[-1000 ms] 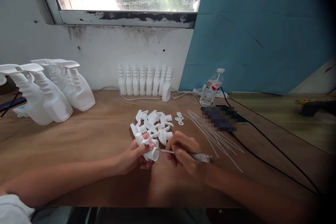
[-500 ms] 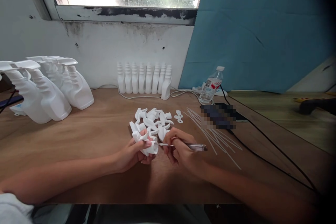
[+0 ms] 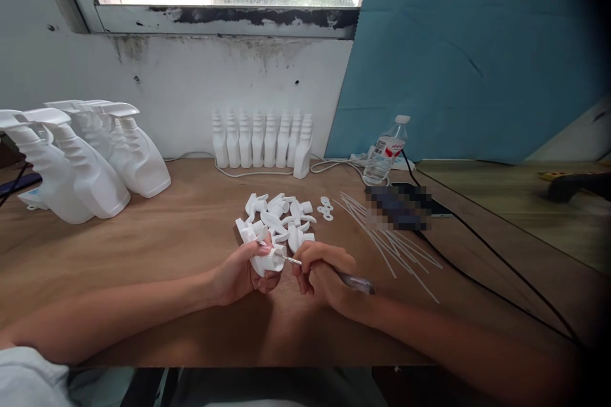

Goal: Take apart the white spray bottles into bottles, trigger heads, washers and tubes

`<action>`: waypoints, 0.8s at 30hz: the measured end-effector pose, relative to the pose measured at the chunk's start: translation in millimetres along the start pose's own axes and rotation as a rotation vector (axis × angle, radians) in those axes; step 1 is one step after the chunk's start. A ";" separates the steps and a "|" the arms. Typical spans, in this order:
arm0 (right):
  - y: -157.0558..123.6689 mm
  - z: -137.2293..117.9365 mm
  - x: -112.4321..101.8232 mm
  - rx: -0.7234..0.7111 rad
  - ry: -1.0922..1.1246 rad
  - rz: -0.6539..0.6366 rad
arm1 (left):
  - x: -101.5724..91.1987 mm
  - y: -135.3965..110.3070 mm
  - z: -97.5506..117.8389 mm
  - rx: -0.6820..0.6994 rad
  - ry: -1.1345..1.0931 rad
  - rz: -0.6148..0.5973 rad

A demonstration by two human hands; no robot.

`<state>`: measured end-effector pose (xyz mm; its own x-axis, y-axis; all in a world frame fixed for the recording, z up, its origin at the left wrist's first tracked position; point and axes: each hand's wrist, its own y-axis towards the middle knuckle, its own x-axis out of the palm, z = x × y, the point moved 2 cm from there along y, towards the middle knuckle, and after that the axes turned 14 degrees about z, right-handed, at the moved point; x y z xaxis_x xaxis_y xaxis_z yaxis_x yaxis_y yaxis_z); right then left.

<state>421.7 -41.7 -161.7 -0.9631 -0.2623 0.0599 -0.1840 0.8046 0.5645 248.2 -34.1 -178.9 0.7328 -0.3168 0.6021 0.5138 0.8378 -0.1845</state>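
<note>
Screwdriver tip hidden inside spray head opening.

On table centre: trigger-head pile; tubes right of it; bottle row behind (against wall).

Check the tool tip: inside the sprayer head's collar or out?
Inside, apparently: the tool in the right hand runs into the open collar of the sprayer head, its tip hidden.

Pale sleeve; left hand and right hand bare
</note>
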 end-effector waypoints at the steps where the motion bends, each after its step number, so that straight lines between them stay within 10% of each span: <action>1: -0.7 -0.1 -0.2 -0.074 -0.036 -0.015 | -0.4 0.1 -0.1 -0.006 -0.010 -0.007; 8: -2.5 -0.5 -6.2 -0.408 -0.226 -0.126 | 1.1 -0.4 0.5 -0.003 -0.011 -0.004; 24: -3.9 -1.1 -5.0 -0.344 -0.220 -0.089 | 1.4 -0.2 1.8 0.004 -0.029 -0.011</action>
<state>427.4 -44.1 -163.3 -0.9721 -0.1731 -0.1581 -0.2285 0.5495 0.8037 248.3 -33.9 -176.6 0.7135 -0.3133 0.6267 0.5201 0.8362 -0.1742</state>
